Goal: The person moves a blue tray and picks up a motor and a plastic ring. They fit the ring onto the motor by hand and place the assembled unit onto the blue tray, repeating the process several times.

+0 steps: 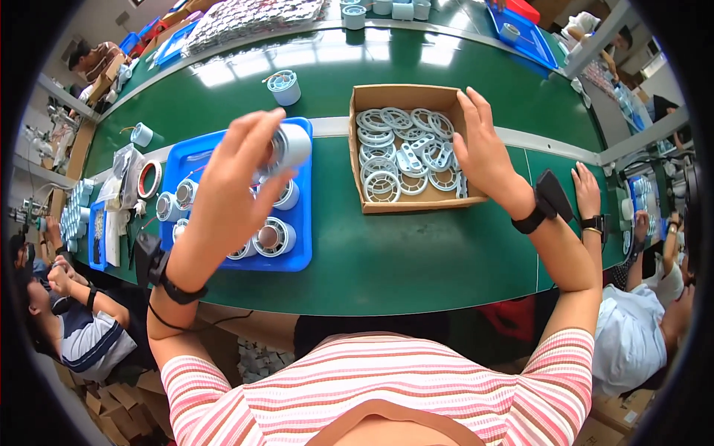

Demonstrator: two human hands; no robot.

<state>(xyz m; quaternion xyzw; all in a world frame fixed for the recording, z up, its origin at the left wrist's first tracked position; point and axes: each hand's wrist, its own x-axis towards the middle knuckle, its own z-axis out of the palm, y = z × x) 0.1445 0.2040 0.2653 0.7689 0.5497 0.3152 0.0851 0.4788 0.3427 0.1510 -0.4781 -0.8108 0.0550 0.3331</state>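
My left hand [242, 167] is raised over the blue tray [303, 245], its fingers closed round a pale blue cylindrical housing [294, 144]. Several similar housings [275, 236] stand in that tray, some with open spoked tops and thin wires. To the right, my right hand [487, 156] is at the right wall of a cardboard box [405, 92]. Its fingers are stretched out and nothing shows in them. Inside the box lie many loose pale blue spoked rings [382, 186] and a few small elongated plates [411, 157].
Single housings stand beyond the tray [284, 88] and at its far left [141, 134]. A roll of tape [149, 179] and a plastic bag [125, 175] lie left of the tray. A pale strip [327, 127] crosses the green table [387, 260]. Other people sit at both sides.
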